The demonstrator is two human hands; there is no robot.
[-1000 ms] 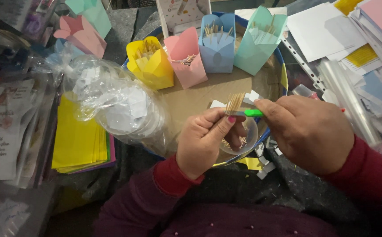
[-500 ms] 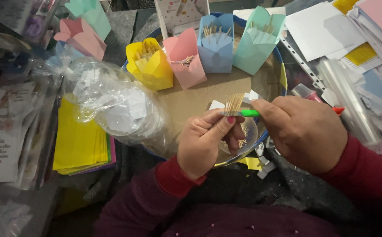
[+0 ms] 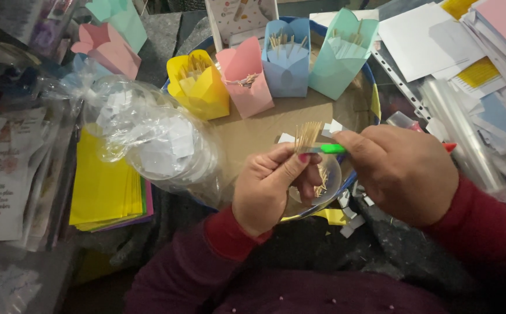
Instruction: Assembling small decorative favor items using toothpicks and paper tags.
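Pinching toothpick bundle (image 3: pixel 308 136) upright in your left hand (image 3: pixel 273 186), above clear bowl (image 3: pixel 323 180). Your right hand (image 3: pixel 401 171) closed around green-tipped tool (image 3: pixel 330 149), tip touching bundle. Beyond: yellow (image 3: pixel 198 84), pink (image 3: pixel 246 78), blue (image 3: pixel 288 58) paper boxes.

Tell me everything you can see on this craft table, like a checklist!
Surface: brown cardboard sheet on a round blue-rimmed tray.
Job's things: bundle of toothpicks pinched in the left hand; green marker in the right hand; clear cup with more toothpicks beneath.
Clutter: yellow paper box, pink paper box, blue paper box, teal paper box; plastic bag of lids; coloured paper stack; paper scraps.
Grippers: both hands closed on their things.
Cables: nothing seen.
Surroundings: white sheets at right, printed cards at left.
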